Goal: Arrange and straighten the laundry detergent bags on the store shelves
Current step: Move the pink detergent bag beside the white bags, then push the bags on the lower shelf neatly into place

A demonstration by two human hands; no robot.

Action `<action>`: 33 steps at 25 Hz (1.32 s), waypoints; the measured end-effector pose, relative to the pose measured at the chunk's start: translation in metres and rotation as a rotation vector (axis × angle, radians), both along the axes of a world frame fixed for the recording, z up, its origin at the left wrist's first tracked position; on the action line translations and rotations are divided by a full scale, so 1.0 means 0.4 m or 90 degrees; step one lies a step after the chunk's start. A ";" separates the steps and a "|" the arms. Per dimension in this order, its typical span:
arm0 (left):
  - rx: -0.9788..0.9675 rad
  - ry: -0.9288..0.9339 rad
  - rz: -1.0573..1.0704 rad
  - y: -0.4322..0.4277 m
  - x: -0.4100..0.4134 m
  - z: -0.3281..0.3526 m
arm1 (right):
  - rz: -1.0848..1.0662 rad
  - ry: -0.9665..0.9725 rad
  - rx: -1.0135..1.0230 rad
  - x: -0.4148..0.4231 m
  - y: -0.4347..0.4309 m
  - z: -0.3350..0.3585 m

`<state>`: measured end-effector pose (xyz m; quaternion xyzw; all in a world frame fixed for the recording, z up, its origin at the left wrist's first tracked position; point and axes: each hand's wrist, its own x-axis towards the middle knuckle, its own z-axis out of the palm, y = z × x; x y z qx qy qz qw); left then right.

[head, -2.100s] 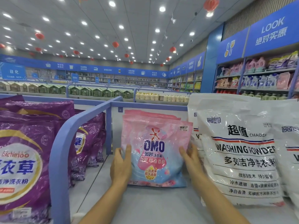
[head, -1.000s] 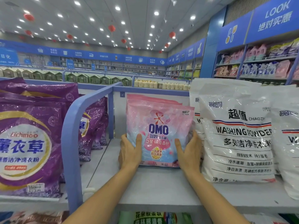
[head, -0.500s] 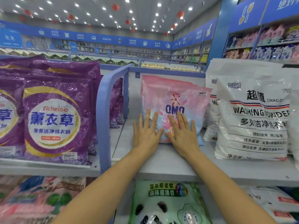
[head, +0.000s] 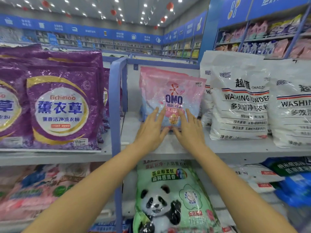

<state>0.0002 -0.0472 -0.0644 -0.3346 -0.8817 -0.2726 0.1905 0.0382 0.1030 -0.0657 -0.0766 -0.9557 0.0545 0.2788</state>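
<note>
A pink and blue OMO detergent bag [head: 173, 91] stands upright on the grey upper shelf [head: 168, 147], with another pink bag right behind it. My left hand [head: 151, 128] lies flat with fingers spread against the bag's lower front. My right hand [head: 190, 128] rests flat beside it on the same lower front. Neither hand grips the bag. To the right stand big white washing powder bags [head: 239, 101]; purple lavender bags [head: 62, 105] stand to the left, past a blue divider [head: 115, 105].
On the shelf below stands a green panda bag [head: 168, 199], with pink bags [head: 33, 190] to its left and white and blue bags [head: 277, 179] to its right. Far wall shelves [head: 269, 37] carry more packets.
My hands left the bag's sides and now press flat on its lower front. The bag stands farther back on the shelf, and my view has dropped to show the lower shelf.
</note>
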 end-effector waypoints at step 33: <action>-0.233 -0.071 0.398 -1.259 0.688 -0.001 | 0.357 -0.117 0.123 0.512 -1.183 0.050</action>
